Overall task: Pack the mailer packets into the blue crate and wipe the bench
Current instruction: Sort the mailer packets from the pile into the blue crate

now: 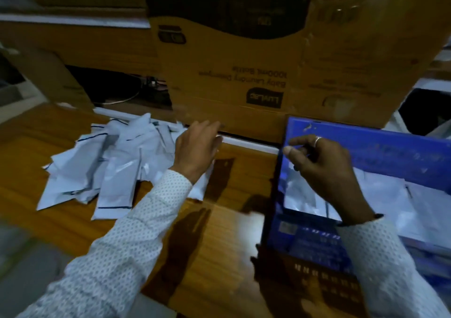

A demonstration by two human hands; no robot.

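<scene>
My left hand (195,146) lies open over the packets (102,168) on the surface (219,220); my right hand (324,168) hovers loosely curled, empty, above the crate (390,151).

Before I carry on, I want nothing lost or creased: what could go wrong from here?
1. The loose pile of white mailer packets reaches the back of the wooden bench, by a dark gap under the brown cardboard boxes; packets could slide in.
2. The left hand rests on the pile's edge; sweeping may crease packets.
3. The right hand hovers over the blue plastic crate, blocking the view of packets inside.
</scene>
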